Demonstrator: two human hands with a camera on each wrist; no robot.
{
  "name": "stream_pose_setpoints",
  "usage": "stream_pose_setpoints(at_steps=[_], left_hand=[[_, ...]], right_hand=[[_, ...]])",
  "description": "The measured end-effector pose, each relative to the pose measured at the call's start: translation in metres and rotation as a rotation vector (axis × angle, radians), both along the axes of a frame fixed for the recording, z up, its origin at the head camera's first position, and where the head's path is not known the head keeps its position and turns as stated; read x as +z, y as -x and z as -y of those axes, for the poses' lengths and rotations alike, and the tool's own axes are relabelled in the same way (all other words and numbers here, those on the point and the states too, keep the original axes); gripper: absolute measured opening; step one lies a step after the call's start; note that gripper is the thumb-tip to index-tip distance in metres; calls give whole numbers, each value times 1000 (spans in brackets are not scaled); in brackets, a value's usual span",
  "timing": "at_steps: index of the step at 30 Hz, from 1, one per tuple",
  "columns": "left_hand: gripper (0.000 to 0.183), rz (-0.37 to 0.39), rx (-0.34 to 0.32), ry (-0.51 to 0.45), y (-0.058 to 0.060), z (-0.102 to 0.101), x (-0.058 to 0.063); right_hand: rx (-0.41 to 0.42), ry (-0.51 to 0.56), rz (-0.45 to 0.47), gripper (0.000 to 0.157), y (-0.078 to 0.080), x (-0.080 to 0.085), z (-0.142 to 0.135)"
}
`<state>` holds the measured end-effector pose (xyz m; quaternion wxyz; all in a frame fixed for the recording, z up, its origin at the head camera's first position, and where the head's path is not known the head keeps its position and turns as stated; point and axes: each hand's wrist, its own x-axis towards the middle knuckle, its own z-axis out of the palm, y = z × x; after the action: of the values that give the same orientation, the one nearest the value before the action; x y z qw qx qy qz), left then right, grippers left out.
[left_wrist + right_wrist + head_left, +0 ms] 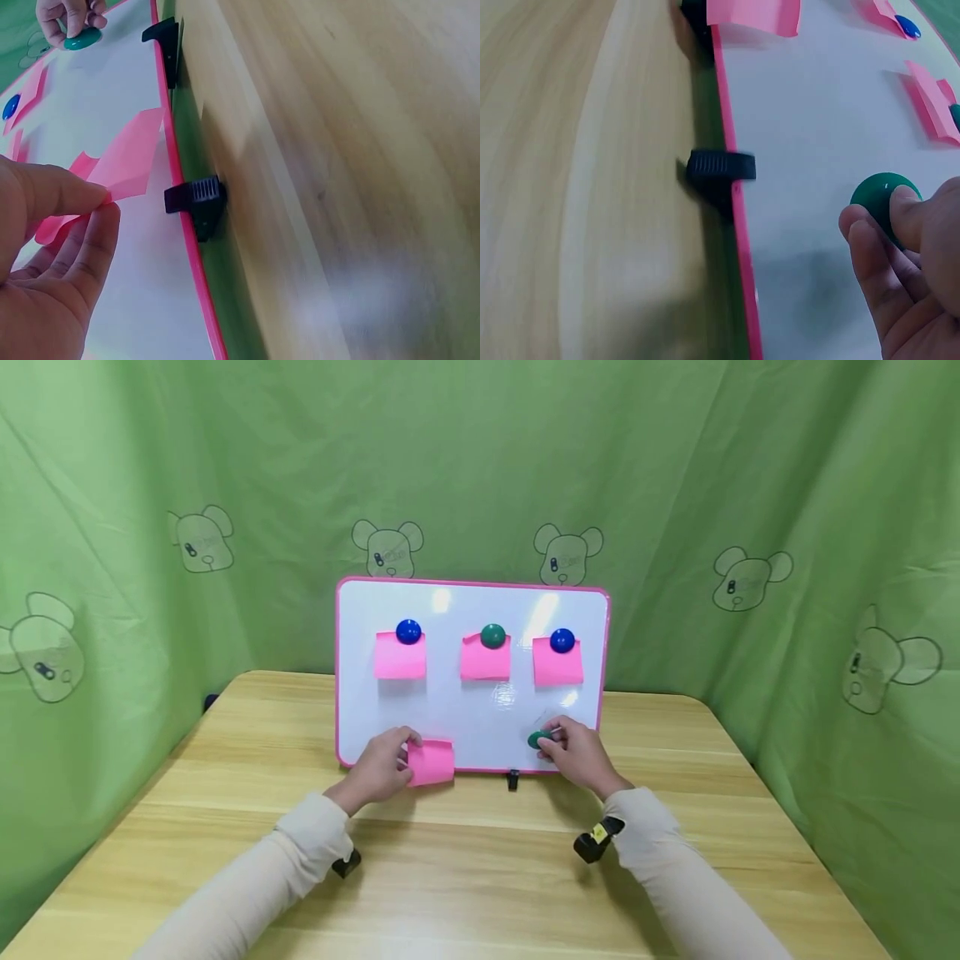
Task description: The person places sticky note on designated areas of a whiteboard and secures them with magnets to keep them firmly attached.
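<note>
My left hand (382,766) pinches a pink sticky note (432,762) between thumb and fingers, in front of the lower left of the whiteboard (465,718). In the left wrist view that note (131,157) looks bent. Near the board's lower right, my right hand (581,754) grips a round green magnet (537,739); in the right wrist view the thumb lies on the magnet's domed face (877,196). Higher on the board, three pink notes hang in a row: the left note (400,660) under a blue magnet (408,632), the middle under a green magnet (492,636), the right under another blue one (562,641).
The pink-framed board leans upright on a wooden table (450,877). Black clips (199,199) grip its lower edge, one of them seen from the head view (513,779). A green curtain (480,460) with bear-head outlines hangs behind and at both sides.
</note>
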<state>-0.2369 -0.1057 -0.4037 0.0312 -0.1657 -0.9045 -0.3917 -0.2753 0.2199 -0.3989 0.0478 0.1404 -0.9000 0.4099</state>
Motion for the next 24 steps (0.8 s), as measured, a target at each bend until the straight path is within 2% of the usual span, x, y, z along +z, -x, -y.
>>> stream_pose_setpoints(at_steps=[11, 24], left_hand=[[42, 2, 39, -5, 5, 14, 2], [41, -40, 66, -9, 15, 26, 8]], right_hand=[[15, -54, -29, 11, 12, 8, 29], [28, -23, -81, 12, 23, 9, 55]])
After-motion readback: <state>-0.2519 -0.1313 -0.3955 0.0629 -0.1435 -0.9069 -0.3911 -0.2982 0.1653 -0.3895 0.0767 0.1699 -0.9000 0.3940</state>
